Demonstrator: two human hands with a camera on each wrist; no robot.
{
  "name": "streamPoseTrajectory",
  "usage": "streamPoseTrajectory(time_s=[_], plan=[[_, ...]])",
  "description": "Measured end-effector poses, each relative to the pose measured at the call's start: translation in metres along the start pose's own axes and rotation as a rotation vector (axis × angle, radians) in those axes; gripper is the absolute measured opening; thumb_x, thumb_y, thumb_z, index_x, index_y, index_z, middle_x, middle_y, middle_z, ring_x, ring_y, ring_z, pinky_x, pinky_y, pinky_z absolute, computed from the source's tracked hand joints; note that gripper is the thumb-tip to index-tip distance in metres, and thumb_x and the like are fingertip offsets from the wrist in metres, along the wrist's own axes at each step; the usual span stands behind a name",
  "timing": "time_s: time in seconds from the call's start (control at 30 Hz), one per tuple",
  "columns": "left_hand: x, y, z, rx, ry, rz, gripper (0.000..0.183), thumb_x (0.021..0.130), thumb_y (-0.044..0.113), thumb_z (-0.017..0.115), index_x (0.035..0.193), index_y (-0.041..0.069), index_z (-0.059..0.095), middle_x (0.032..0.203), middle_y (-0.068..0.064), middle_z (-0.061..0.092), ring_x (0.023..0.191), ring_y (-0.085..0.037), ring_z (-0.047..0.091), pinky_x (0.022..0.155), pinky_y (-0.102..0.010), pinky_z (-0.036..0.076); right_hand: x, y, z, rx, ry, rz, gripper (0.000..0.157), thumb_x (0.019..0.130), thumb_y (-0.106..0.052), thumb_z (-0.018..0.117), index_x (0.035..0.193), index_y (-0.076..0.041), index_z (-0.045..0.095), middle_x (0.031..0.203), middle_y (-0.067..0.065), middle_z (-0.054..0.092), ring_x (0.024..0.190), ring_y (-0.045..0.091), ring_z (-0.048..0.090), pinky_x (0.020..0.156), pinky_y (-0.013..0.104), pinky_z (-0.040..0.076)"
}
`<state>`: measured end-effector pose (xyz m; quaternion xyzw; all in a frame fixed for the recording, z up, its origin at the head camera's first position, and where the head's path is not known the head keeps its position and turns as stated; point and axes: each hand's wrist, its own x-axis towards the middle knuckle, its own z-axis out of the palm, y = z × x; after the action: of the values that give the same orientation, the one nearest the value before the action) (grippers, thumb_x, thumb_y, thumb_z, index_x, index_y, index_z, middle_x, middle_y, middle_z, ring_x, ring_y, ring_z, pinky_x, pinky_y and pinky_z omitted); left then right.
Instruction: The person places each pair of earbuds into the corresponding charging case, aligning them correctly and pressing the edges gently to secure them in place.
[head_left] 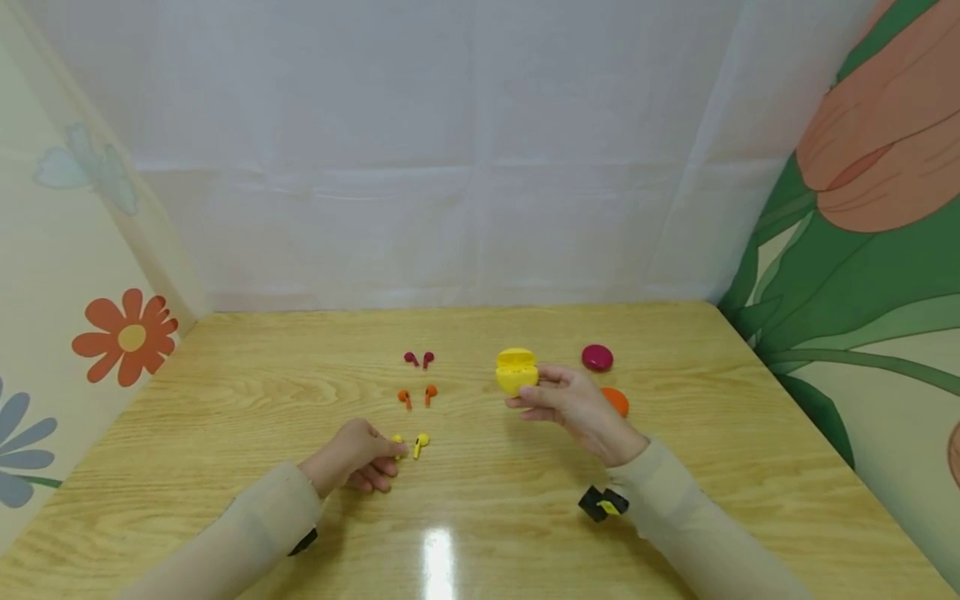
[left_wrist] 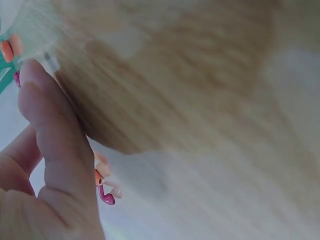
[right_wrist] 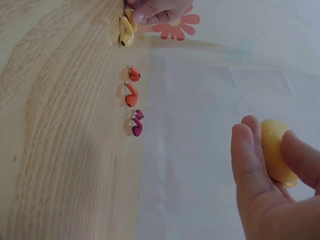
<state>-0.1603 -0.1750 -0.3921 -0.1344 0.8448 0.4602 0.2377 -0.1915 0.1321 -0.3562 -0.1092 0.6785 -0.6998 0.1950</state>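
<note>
My right hand (head_left: 573, 408) holds a round yellow earbud case (head_left: 517, 379) above the table, its lid flipped up. The right wrist view shows the back of that case (right_wrist: 274, 150) between thumb and fingers. With thumb and fingertips, my left hand (head_left: 363, 457) pinches the left yellow earbud (head_left: 397, 438), which the fingers partly hide. Just right of it lies the other yellow earbud (head_left: 422, 444). In the left wrist view, the left hand (left_wrist: 55, 150) covers what it holds.
Beyond the yellow pair lie two orange earbuds (head_left: 431, 394), and behind those two magenta earbuds (head_left: 428, 359). At the right sit a closed magenta case (head_left: 597, 358) and an orange case (head_left: 617, 402), the latter partly behind my right hand. A white cloth (head_left: 472, 233) hangs behind the wooden table (head_left: 262, 367).
</note>
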Motion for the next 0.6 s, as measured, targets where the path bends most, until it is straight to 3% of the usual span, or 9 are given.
streamPoseTrajectory(time_s=[0.37,0.6], plan=[[0.0023,0.0008,-0.0006,-0.049,-0.006,-0.012,0.022,0.096,0.018,0.068,0.079,0.003,0.069,0.06,0.0,0.068,0.049,-0.008,0.064,0.044,-0.02,0.047,0.0016,-0.0021,0.0025,0.017,0.025,0.011,0.046,0.101,-0.004,0.056,0.14,0.017,0.042,0.107,0.004,0.073,0.088,0.006,0.072,0.082,0.023,0.059],[-0.0029,0.0025,-0.0065,-0.118,-0.035,0.044,0.021,0.098,0.017,0.063,0.09,-0.001,0.067,0.068,-0.003,0.069,0.052,-0.01,0.065,0.048,-0.021,0.049,0.0016,-0.0017,0.0038,0.016,0.04,0.024,0.047,0.1,-0.002,0.057,0.14,0.017,0.042,0.108,0.005,0.073,0.088,0.007,0.072,0.082,0.024,0.059]])
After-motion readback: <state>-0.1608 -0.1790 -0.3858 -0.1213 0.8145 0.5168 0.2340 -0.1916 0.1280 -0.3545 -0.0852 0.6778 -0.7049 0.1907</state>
